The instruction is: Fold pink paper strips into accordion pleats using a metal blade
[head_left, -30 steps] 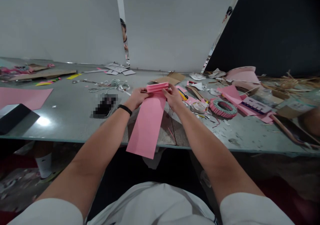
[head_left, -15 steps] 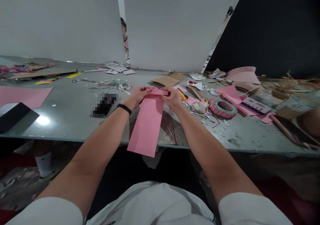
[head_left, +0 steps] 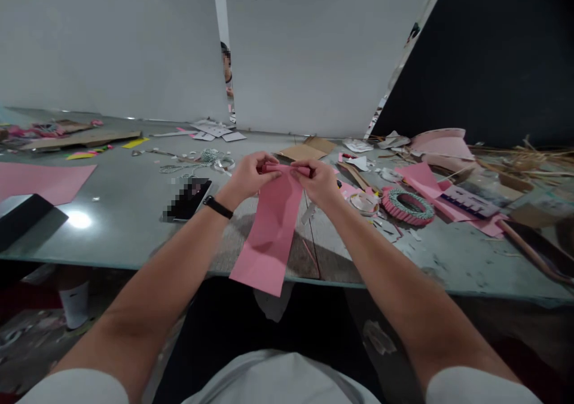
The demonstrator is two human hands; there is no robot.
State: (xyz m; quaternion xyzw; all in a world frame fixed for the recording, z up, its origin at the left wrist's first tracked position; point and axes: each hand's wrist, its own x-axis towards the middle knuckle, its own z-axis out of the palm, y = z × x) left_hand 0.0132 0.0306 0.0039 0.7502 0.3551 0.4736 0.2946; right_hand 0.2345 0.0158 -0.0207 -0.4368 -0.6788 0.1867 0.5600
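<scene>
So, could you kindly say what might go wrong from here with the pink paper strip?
The left hand and right hand pinch only the folded far end of the pink paper strip, so the folds might slip askew. Its near end seems to pass the front edge of the grey tabletop and could crease if bumped.

shirt (head_left: 291,377): pale grey-white | sleeves (head_left: 479,386): short | left wristband (head_left: 219,207): black, slim | trousers (head_left: 201,335): black
</scene>
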